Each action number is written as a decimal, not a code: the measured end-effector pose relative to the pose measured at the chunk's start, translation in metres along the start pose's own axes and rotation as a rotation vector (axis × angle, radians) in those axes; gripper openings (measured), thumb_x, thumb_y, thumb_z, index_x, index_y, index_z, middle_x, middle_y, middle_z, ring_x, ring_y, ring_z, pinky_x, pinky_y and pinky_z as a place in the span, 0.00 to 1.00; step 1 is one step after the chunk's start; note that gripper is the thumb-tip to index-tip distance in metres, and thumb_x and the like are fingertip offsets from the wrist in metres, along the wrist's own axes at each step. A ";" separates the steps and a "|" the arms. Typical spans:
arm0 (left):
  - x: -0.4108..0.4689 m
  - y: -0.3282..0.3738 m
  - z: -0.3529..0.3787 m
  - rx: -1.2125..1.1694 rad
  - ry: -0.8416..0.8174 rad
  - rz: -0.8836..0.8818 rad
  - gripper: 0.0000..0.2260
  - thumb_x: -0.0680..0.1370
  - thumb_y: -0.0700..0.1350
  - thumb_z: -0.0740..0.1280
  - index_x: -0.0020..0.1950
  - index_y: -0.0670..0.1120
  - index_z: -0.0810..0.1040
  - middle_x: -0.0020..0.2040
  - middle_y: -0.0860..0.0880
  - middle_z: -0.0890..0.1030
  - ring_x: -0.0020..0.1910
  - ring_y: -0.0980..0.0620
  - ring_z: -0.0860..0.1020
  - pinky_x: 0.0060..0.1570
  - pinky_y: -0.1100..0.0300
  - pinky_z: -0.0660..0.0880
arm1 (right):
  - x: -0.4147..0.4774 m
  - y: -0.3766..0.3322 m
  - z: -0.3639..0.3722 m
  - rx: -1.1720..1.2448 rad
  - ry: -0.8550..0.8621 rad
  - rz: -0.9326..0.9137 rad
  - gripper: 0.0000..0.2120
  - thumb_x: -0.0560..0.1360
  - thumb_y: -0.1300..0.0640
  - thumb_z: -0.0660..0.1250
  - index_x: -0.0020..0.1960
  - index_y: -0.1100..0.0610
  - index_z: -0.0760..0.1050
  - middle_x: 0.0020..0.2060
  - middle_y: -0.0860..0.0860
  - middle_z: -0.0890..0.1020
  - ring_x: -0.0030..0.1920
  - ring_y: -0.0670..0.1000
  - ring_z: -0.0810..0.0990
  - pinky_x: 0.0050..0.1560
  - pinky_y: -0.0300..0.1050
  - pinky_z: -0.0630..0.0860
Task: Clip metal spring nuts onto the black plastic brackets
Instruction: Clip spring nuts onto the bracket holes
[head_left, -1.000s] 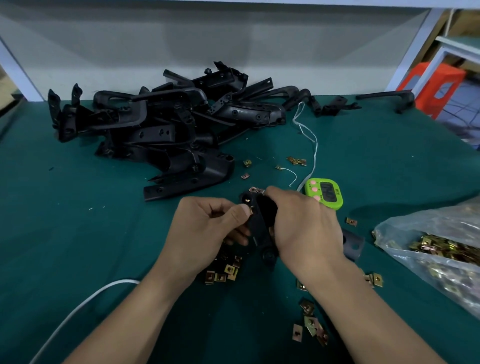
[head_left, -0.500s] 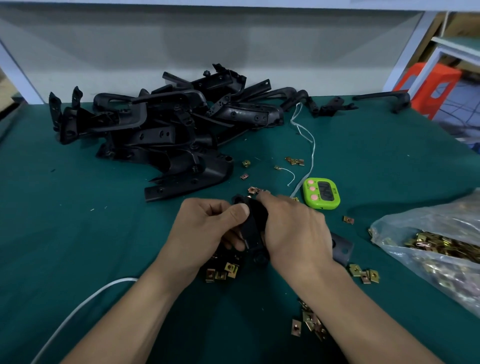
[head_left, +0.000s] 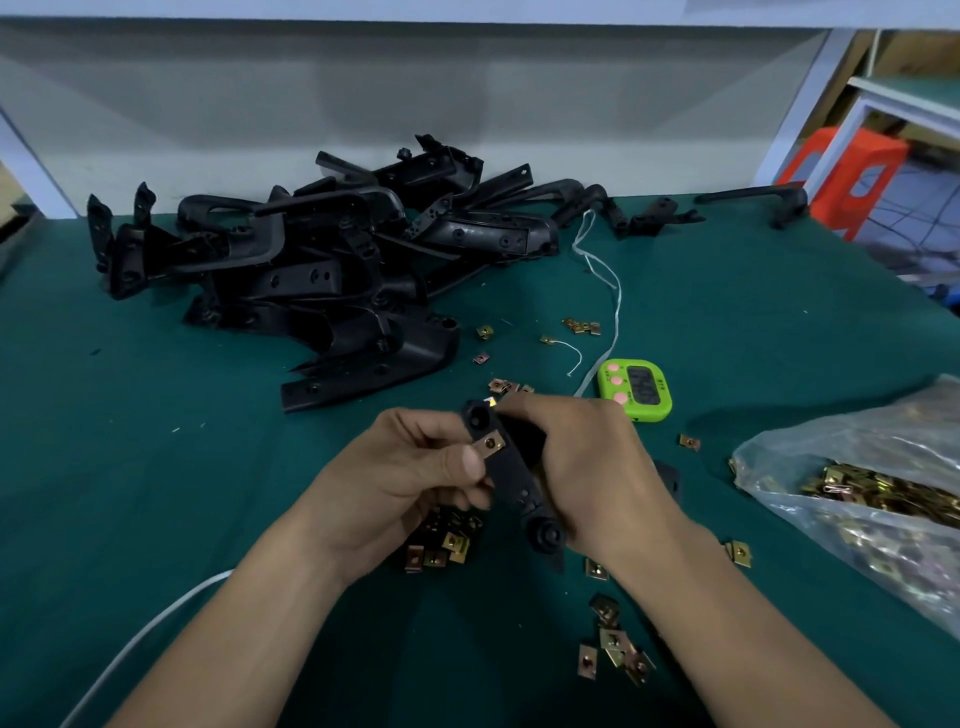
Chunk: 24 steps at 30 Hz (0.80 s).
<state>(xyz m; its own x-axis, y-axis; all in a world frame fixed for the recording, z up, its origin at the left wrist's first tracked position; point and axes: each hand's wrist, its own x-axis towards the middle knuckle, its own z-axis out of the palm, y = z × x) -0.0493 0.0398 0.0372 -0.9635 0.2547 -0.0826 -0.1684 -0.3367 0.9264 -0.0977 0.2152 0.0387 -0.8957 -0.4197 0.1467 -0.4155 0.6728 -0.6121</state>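
Since half a second back, the black bracket (head_left: 513, 480) has swung round so its long face shows between both hands, with a brass spring nut (head_left: 489, 446) sitting on its left edge. The left hand (head_left: 405, 478) pinches that nut, thumb on it and fingers curled behind. The right hand (head_left: 587, 467) is wrapped round the bracket's other side, knuckles up. It's all held above the bench (head_left: 156, 467), just near-left of the green timer (head_left: 635, 388). The bracket pile (head_left: 311, 280) is far-left of the timer, and the bag of nuts (head_left: 857, 493) is to its right.

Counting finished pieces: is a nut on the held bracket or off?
On: the spring nut sits on the bracket edge, the left hand pinching it. Fully seated: cannot tell.
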 end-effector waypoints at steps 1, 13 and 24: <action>0.000 0.001 -0.001 -0.005 0.015 -0.027 0.21 0.55 0.57 0.86 0.38 0.45 0.87 0.33 0.48 0.83 0.29 0.56 0.80 0.32 0.67 0.75 | 0.000 0.000 -0.002 -0.040 0.002 0.014 0.24 0.65 0.55 0.70 0.56 0.34 0.72 0.35 0.44 0.81 0.36 0.49 0.82 0.34 0.54 0.81; 0.016 -0.016 0.024 0.450 0.534 0.106 0.08 0.74 0.38 0.76 0.42 0.51 0.88 0.38 0.52 0.86 0.35 0.58 0.83 0.38 0.70 0.75 | 0.022 0.032 -0.017 -0.179 0.245 0.158 0.12 0.66 0.63 0.72 0.45 0.51 0.75 0.32 0.46 0.75 0.37 0.56 0.75 0.34 0.48 0.73; 0.015 -0.028 0.024 1.239 0.288 0.155 0.04 0.78 0.47 0.73 0.49 0.57 0.86 0.44 0.61 0.81 0.44 0.62 0.77 0.46 0.71 0.70 | 0.019 0.040 -0.023 -0.404 0.279 0.179 0.14 0.71 0.51 0.70 0.47 0.46 0.64 0.37 0.50 0.76 0.35 0.60 0.68 0.37 0.49 0.64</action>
<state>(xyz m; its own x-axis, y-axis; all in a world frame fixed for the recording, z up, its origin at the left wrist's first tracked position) -0.0545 0.0745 0.0189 -0.9918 0.0316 0.1241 0.1046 0.7593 0.6423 -0.1351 0.2487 0.0350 -0.9437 -0.1352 0.3019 -0.2302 0.9238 -0.3059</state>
